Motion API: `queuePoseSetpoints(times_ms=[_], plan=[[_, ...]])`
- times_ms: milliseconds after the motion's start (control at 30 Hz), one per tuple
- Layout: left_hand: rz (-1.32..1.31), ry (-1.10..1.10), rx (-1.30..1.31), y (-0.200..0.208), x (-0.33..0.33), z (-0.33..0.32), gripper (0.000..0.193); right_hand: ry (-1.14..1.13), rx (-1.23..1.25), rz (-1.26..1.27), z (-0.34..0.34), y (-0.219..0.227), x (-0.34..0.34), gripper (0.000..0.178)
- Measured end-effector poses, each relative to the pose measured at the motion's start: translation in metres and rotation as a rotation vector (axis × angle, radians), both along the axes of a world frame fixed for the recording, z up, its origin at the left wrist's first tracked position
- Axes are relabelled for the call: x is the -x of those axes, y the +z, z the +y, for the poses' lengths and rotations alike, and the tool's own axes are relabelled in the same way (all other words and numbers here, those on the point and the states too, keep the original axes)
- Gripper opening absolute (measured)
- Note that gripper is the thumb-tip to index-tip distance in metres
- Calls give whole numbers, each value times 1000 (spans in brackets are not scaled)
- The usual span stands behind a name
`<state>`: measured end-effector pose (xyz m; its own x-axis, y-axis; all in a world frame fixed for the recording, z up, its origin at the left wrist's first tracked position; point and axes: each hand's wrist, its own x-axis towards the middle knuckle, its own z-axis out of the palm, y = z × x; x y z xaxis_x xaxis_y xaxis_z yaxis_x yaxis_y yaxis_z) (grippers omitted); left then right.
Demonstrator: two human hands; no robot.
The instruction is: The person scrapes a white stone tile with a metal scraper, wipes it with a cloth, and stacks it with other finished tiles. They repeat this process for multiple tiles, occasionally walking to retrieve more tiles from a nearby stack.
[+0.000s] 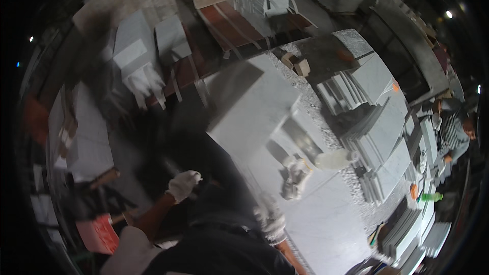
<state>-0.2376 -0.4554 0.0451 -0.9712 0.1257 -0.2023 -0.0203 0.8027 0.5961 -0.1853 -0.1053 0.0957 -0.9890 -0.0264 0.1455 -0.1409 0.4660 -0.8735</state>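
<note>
My left hand (184, 185), in a white work glove, is held over the dark floor left of the worktable. Its fingers are curled closed, and what they may hold is hidden. My right hand (270, 219), also gloved in white, is at the near left edge of a pale stone slab (326, 224). Motion smears its fingers. Farther up the table are a crumpled pale glove or cloth (295, 179) and a cloudy plastic bottle (333, 159). A large pale tile (254, 117) sticks out past the table's left edge.
Thin tiles stand in leaning stacks (374, 147) along the table's right side. Wrapped tile bundles (135, 46) are on the floor at far left. A pink box (99, 234) is at lower left. Another person (453, 127) is at the far right, near a green bottle (432, 197).
</note>
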Motion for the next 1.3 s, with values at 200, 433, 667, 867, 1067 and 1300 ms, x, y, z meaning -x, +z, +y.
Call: queuePoseSetpoints(times_ms=[200,433,667,867,1067,1300], plan=[[-286,27,52,50,75,-132,40,-352,-192,166,-113,36,139,55],[-466,-66,237,80,129,-227,42,-374,-737,-62,-148,36,243,58],[-337,-198,-73,66,205,-200,38,-314,-964,158,-170,20,272,51],[-224,-438,14,68,305,-203,44,-366,-838,-46,-167,17,270,46],[-139,-410,44,82,423,-271,36,-477,-764,-129,-185,37,292,39],[-310,-486,80,94,528,-280,44,-870,-686,152,-250,32,394,39]])
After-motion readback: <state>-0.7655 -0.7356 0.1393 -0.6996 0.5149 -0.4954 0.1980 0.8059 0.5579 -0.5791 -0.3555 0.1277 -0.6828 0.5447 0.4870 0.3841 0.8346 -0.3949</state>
